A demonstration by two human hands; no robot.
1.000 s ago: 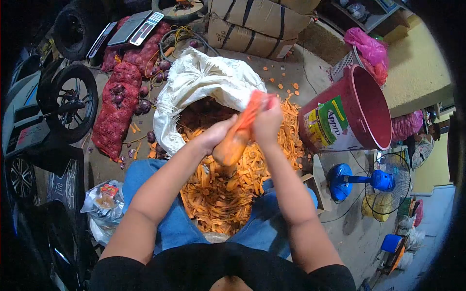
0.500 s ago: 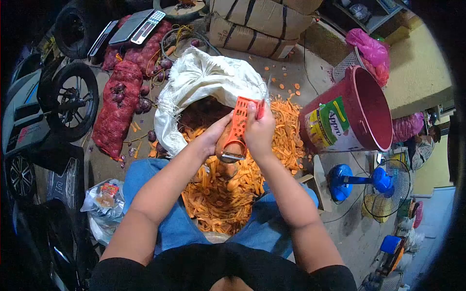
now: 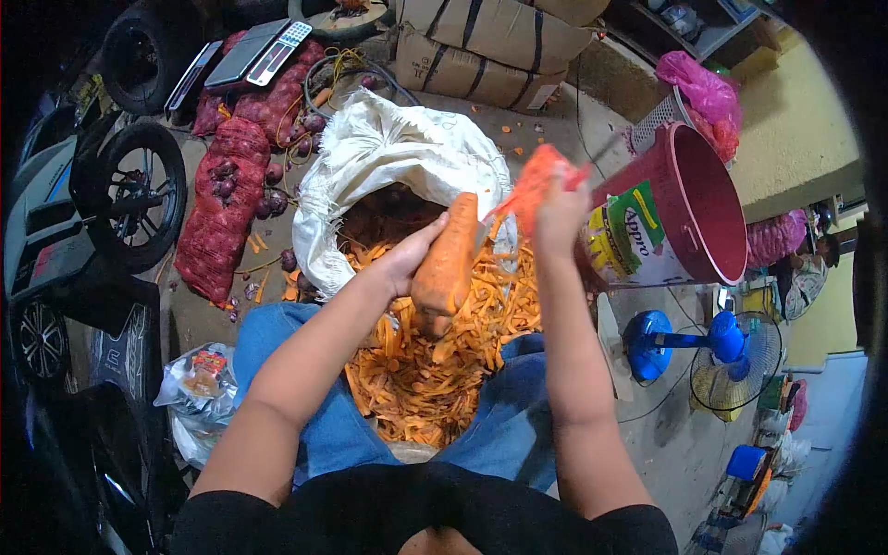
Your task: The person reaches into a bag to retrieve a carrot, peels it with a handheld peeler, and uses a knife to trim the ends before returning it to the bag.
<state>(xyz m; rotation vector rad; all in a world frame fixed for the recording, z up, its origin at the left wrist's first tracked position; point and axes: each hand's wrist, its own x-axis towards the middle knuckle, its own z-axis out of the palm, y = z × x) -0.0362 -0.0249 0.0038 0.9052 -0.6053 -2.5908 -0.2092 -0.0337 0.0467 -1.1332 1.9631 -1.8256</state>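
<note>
A thick orange carrot [image 3: 448,259] is held in my left hand [image 3: 412,254], tilted over a heap of orange peelings [image 3: 421,393] between my knees. Its top end points away from me, and the dark stem end is nearest my body. To the right, my right hand [image 3: 562,215] grips a red peeler [image 3: 541,183], blurred by motion and apart from the carrot. Beyond the carrot an open white sack [image 3: 398,139] shows a dark interior with peelings at its mouth.
Red net bags of onions [image 3: 222,208] lie at the left, near a motorbike wheel [image 3: 139,194]. A dark red bucket [image 3: 689,213] stands at the right, with a blue fan [image 3: 726,342] below it. Taped cartons [image 3: 481,60] are at the back.
My right hand has moved right and away from the carrot with the peeler, which was over the carrot before. The carrot is now uncovered, still in my left hand.
</note>
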